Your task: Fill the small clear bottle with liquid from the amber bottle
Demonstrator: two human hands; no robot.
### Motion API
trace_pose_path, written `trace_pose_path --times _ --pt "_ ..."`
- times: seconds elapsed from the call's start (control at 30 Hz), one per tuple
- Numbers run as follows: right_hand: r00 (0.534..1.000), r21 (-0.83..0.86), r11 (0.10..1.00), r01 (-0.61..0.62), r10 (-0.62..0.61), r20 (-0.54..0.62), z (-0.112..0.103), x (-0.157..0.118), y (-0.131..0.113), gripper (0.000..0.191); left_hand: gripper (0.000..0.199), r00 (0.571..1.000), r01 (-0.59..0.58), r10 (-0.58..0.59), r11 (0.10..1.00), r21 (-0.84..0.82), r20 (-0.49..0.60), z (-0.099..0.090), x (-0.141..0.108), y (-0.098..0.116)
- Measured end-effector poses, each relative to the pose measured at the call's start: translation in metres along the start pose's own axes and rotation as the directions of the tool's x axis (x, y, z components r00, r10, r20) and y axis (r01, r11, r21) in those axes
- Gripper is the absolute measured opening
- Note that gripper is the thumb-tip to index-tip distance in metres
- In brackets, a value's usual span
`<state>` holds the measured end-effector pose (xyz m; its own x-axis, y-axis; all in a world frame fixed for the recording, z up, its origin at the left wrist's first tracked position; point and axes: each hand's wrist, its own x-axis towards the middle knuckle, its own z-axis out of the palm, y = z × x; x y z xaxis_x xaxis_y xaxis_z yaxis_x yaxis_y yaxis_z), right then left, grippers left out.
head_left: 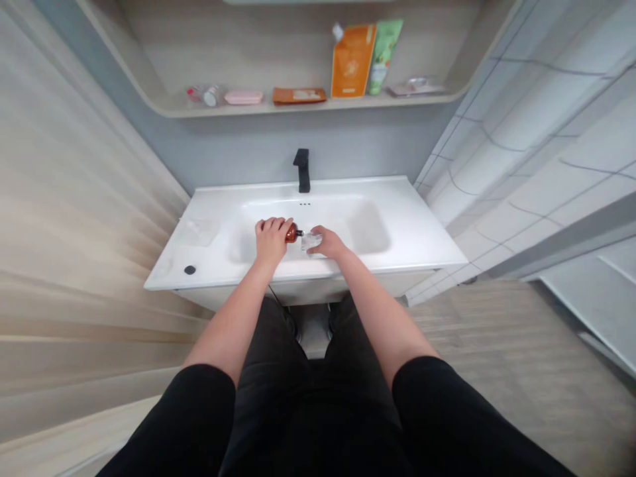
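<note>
Amber bottle (292, 232) tipped toward clear cup (309, 242), pouch (353, 63) lettering blurred

No readable text, pouch (354, 61) print blurred

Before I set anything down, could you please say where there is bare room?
Bare counter lies right of the basin, toward the tiled wall. The left end holds a black disc and something transparent; the left hand, amber bottle, right hand and clear container crowd the basin's middle.
</note>
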<state>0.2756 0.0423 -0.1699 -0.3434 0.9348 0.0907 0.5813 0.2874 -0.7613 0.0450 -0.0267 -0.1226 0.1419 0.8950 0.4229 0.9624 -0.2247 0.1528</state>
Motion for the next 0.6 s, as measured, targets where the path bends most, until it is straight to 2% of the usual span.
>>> trace_pose_path --times 0.6 --pt "1.0 0.006 1.0 -0.007 0.007 0.002 -0.0004 -0.0007 -0.0017 0.073 0.063 1.0 -0.003 0.004 1.0 -0.019 0.008 -0.0019 -0.0006 0.0007"
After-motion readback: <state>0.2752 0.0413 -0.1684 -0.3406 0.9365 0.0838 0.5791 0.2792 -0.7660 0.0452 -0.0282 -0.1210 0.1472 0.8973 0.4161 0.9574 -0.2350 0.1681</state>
